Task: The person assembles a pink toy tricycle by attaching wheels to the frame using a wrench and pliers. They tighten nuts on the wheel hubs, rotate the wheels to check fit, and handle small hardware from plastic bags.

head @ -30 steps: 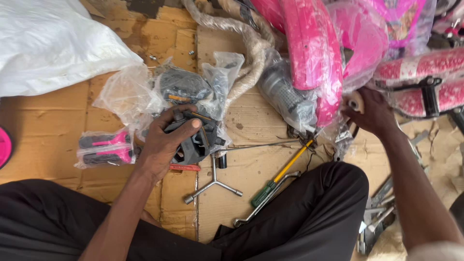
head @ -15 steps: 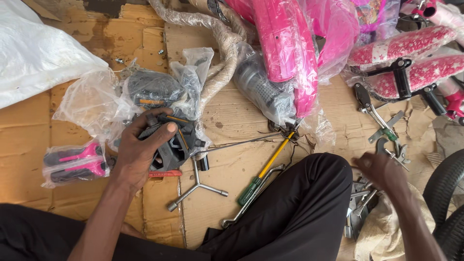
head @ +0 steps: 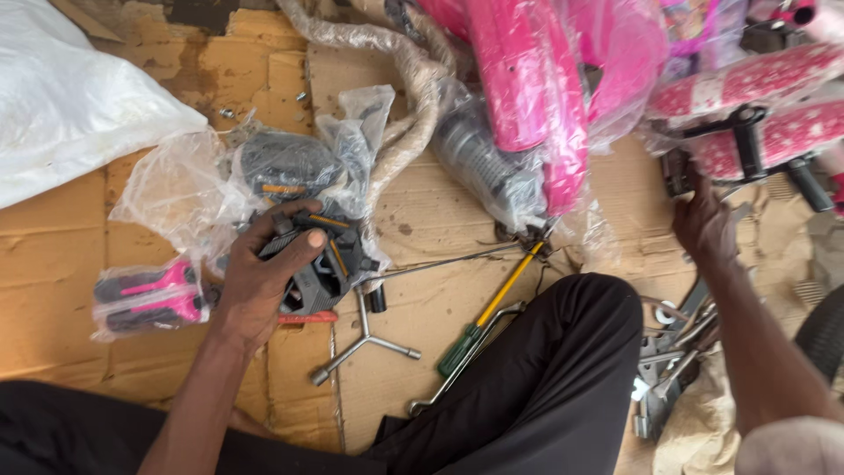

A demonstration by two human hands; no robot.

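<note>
L hand [head: 259, 281] on black pedal [head: 321, 259]; R hand [head: 703, 224] at pink frame [head: 747, 79].

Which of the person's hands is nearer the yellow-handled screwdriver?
Left. The left hand grips black pedals just left of the screwdriver; the right hand is farther right.

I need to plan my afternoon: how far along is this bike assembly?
Early. Done: tools laid out, a Y-shaped socket wrench and screwdriver. In hand: left hand grips black pedals; right hand touches the pink frame. Left: grips and frame parts are bagged.
</note>
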